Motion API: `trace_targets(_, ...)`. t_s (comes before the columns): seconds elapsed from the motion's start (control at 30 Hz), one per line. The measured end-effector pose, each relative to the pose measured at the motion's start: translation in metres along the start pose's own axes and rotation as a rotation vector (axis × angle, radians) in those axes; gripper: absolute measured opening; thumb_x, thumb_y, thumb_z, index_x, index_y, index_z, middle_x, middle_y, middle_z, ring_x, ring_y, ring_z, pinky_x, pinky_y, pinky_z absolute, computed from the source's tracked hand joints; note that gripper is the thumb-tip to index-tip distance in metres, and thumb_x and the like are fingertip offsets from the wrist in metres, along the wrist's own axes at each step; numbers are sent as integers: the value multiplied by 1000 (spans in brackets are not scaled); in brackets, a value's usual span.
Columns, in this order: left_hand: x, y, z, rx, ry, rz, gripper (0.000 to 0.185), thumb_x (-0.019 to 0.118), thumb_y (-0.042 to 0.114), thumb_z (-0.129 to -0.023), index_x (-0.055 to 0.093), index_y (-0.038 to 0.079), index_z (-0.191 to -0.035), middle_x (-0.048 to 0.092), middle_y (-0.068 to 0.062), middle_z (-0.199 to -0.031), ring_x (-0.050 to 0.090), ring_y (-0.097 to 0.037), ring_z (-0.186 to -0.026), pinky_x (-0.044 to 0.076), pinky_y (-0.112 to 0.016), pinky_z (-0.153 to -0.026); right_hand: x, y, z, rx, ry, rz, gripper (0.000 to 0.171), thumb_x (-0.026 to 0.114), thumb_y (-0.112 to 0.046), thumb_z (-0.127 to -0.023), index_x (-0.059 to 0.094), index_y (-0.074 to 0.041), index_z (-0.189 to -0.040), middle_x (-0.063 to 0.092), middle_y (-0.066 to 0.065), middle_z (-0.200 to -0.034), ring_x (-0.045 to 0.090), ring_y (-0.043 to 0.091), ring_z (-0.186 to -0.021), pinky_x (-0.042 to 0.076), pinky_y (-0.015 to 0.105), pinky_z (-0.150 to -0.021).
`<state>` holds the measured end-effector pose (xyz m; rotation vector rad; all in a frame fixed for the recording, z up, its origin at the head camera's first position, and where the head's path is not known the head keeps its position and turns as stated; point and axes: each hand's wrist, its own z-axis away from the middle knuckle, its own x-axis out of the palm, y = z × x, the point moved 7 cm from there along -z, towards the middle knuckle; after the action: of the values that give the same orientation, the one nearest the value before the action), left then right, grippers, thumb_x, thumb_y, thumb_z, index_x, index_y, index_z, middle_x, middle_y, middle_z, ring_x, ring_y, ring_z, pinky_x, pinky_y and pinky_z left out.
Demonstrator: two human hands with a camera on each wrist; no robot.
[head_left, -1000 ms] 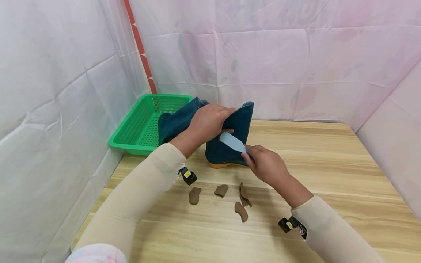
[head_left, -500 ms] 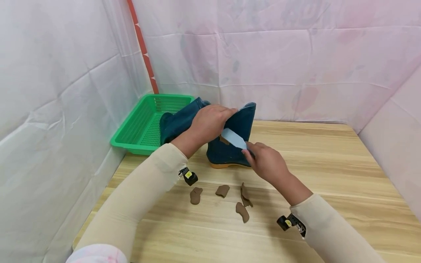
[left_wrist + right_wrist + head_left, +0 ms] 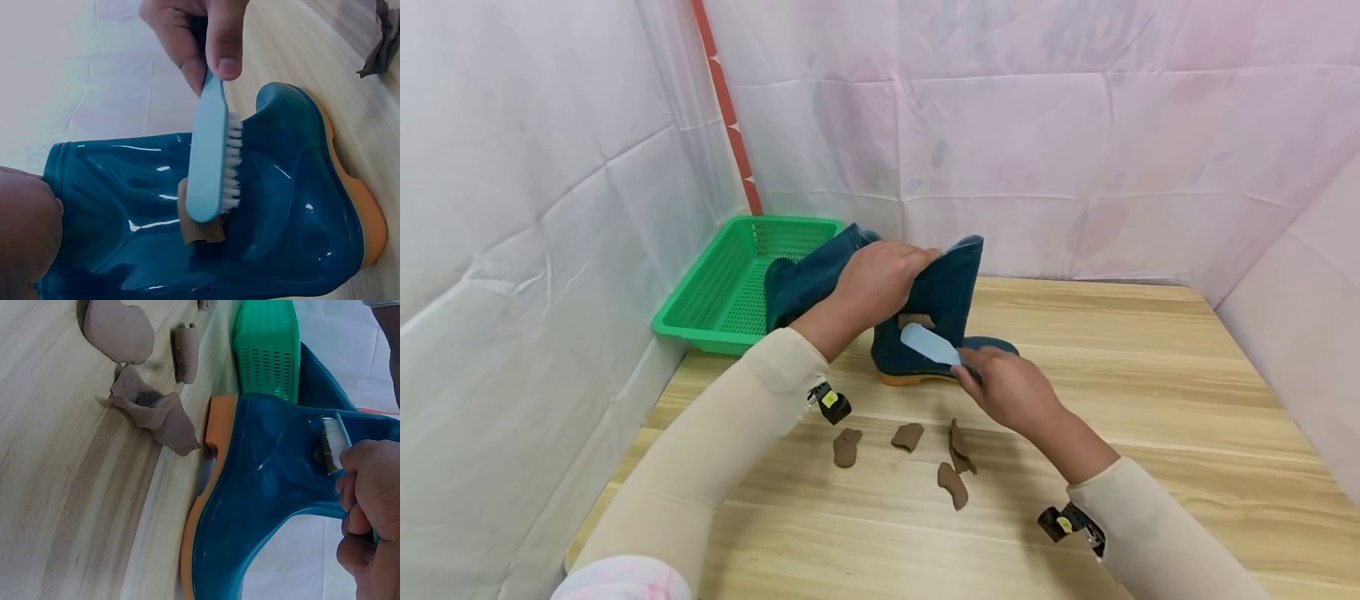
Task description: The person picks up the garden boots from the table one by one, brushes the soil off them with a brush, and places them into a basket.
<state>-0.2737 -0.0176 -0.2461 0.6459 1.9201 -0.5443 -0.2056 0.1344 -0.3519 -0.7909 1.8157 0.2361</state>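
A dark blue rubber boot (image 3: 951, 283) with an orange sole stands on the table. My left hand (image 3: 880, 279) grips the top of its shaft. In my right hand (image 3: 1011, 383) is the handle of a light blue scrubbing brush (image 3: 928, 343), fingers curled round it. White bristles (image 3: 232, 165) face the boot's side in the left wrist view. A brown clay-like piece (image 3: 917, 320) sits on the shaft, partly covered by the brush in the left wrist view. The boot's toe (image 3: 996, 343) points right, partly behind my right hand.
Several loose brown pieces (image 3: 846, 447) lie on the wooden table (image 3: 1112, 350) in front of the boot. A green plastic basket (image 3: 673, 327) stands at the back left, with a second blue boot (image 3: 808, 283) lying across its right side. White sheets hang around.
The brush has gone up the boot's shaft and then come back down over the brown piece. My left hand has kept its grip on the boot, which stays in place.
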Motion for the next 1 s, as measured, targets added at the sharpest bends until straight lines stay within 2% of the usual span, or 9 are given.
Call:
trace_targets(0.2,-2,0,1,2,16,-7,39,57,8,-105,62,14,-143,70,-2,-129,67,-19,-115,54,-34,-96,-16,-6,1,-47,88,-28,35,74,-17,-96,71,2,-125,65,4,-80,54,13,-62,48,32,-54)
trace_targets(0.37,-2,1,0,6,25,-3,38,56,9,-106,62,14,-143,70,-2,-128,67,-19,-114,54,-34,-96,-26,-6,-2,-34,151,-62,34,73,-15,-97,71,2,-125,68,5,-83,49,10,-59,45,31,-53)
trace_targets(0.67,-2,4,-3,-14,16,-5,36,56,9,-106,64,14,-141,71,-2,-127,68,-19,-112,54,-34,-96,-26,0,4,0,146,-42,34,74,-16,-96,71,1,-126,73,11,-96,56,14,-63,49,34,-55)
trace_targets(0.87,-8,5,-7,-19,64,-3,32,59,4,-104,67,12,-133,71,-3,-125,67,-19,-112,53,-34,-98,-29,6,12,-10,185,-42,35,76,-11,-93,71,2,-125,63,3,-80,46,9,-58,42,29,-51)
trace_targets(1.0,-7,2,-8,-39,85,9,29,58,1,-102,68,9,-129,72,-5,-123,67,-21,-109,53,-34,-97,-32,8,17,-15,213,-47,34,77,-9,-92,72,1,-124,56,-3,-73,42,8,-58,38,27,-50)
